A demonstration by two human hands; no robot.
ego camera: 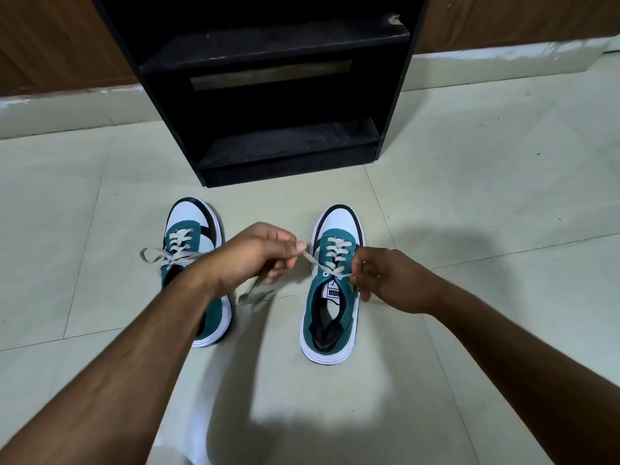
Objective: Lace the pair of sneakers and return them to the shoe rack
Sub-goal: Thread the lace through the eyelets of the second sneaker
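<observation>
Two teal, white and black sneakers stand on the floor with toes toward the rack. The right sneaker (330, 297) has its beige lace (335, 255) threaded through its eyelets. My left hand (255, 255) pinches one lace end, pulled up and to the left. My right hand (389, 283) pinches the other lace end beside the top right eyelet. The left sneaker (193, 233) is laced too, its loose ends trailing to the left; my left forearm hides its rear half. The black shoe rack (268, 95) stands just beyond the shoes, its shelves bare.
Pale tiled floor (469, 196) surrounds the shoes. Brown wooden panels (50, 45) with a white skirting line the wall on both sides of the rack.
</observation>
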